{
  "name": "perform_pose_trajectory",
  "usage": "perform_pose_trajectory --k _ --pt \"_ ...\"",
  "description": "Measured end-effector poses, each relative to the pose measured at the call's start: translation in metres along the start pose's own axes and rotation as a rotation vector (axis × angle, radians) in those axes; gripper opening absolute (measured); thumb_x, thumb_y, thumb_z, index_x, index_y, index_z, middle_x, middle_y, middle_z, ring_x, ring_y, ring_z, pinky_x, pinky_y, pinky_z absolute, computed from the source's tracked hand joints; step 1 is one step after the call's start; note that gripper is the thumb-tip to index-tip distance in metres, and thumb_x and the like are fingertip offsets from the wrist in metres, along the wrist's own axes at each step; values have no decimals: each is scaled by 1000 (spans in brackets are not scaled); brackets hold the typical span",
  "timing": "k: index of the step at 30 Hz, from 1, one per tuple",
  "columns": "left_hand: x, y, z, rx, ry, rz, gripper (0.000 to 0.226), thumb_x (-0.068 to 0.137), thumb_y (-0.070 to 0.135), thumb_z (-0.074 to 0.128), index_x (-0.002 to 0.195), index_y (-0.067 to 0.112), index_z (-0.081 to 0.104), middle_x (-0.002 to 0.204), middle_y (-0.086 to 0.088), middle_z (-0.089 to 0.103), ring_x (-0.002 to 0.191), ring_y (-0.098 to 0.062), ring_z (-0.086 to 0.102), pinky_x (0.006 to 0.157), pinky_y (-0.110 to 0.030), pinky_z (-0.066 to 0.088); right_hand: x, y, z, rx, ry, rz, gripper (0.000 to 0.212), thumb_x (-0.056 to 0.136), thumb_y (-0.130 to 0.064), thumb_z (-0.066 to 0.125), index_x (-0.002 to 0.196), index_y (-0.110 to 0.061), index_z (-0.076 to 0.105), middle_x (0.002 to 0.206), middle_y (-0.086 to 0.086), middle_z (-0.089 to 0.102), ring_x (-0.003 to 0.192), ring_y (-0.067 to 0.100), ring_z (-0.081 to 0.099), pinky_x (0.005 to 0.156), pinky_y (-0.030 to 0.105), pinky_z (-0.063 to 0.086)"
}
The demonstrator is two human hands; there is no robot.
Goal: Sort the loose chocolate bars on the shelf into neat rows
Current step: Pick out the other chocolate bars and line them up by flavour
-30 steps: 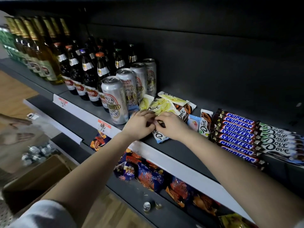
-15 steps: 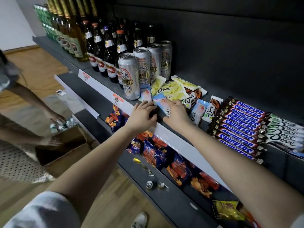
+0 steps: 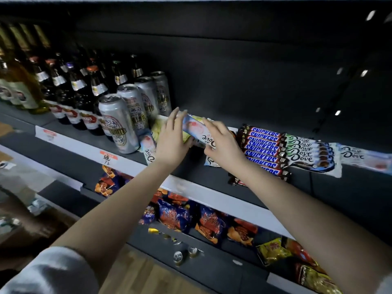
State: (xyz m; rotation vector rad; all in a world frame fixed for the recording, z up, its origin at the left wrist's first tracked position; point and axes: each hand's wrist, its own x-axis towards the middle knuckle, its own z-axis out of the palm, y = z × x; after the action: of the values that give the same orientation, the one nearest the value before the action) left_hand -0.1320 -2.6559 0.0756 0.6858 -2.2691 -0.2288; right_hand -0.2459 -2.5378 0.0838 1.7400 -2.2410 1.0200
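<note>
My left hand (image 3: 171,137) and my right hand (image 3: 222,143) hold a light-blue Dove bar (image 3: 196,129) between them, lifted above the dark shelf (image 3: 201,175). Fingers of both hands curl round its ends. Under it lie loose yellow Dove bars (image 3: 158,126) and another blue Dove bar (image 3: 148,150) near the shelf's front. A white Dove bar (image 3: 211,163) lies beneath my right wrist. To the right sits a neat row of Snickers bars (image 3: 262,148), then a row of Dove bars (image 3: 307,154), and a single Dove bar (image 3: 364,159) further right.
Silver beer cans (image 3: 117,123) stand just left of my hands, with dark bottles (image 3: 82,90) behind and beside them. The lower shelf holds snack packets (image 3: 176,215) and bottle caps (image 3: 178,255). A white price strip (image 3: 212,196) runs along the shelf's front edge.
Both hands rose from the shelf's front edge with the light-blue Dove bar and moved back over the loose pile. The camera swung up and to the right.
</note>
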Motion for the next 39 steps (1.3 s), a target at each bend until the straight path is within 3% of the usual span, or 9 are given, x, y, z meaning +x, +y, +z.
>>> perform_pose_trajectory --k 3,5,8,13,20,25,29,34,39 --pt "9 18 11 -407 -101 -178 67 82 23 64 139 9 32 139 -10 43 129 -21 40 106 -29 32 -8 8 -9 -13 135 85 71 75 -1 60 141 -9 36 126 15 43 118 29 43 102 28 33" --pt "14 33 17 -654 -282 -244 39 84 29 62 117 12 55 108 -3 65 97 -14 61 90 -33 47 -11 12 -15 2 205 124 69 74 -1 62 139 -8 39 122 18 44 115 32 44 102 33 37" --pt "10 57 23 -848 -358 -237 16 86 25 61 81 10 63 72 -2 64 67 -13 56 69 -30 44 -17 13 -22 26 266 164 67 74 -1 63 137 -10 42 120 15 44 113 30 47 100 29 38" --pt "8 79 35 -962 -337 -247 14 93 11 52 102 7 63 75 1 64 55 5 53 55 -14 46 -43 18 -30 -34 301 208 52 84 -10 64 132 -5 46 120 16 46 113 25 48 102 32 40" --pt "15 116 54 -834 -491 -45 30 95 6 48 123 5 58 112 -4 63 96 -6 55 78 -9 42 -98 42 -73 -585 419 214 54 82 -10 63 131 -17 43 143 12 33 130 32 33 108 49 30" --pt "10 149 67 -805 -680 47 26 93 12 55 118 12 63 107 -4 68 71 1 60 64 -4 46 -132 65 -94 -920 168 225 79 65 -11 80 134 -20 43 144 9 39 136 33 28 107 58 17" --pt "5 183 70 -911 -755 61 20 89 6 60 107 11 67 93 3 67 76 5 60 70 -5 46 -157 78 -118 -927 199 246 67 64 -10 80 125 -17 54 121 10 57 125 30 45 105 58 18" --pt "-1 237 91 -890 -630 140 16 81 14 71 96 19 69 98 7 67 93 1 59 92 -17 42 -189 98 -159 -697 249 359 57 65 -16 82 117 -11 59 104 15 57 93 34 58 86 50 51" --pt "-10 283 114 -868 -628 153 23 86 2 61 100 21 65 102 8 62 106 -10 56 96 -19 39 -215 123 -204 -518 109 508 55 86 -28 63 136 -16 43 130 11 41 119 24 40 97 34 41"
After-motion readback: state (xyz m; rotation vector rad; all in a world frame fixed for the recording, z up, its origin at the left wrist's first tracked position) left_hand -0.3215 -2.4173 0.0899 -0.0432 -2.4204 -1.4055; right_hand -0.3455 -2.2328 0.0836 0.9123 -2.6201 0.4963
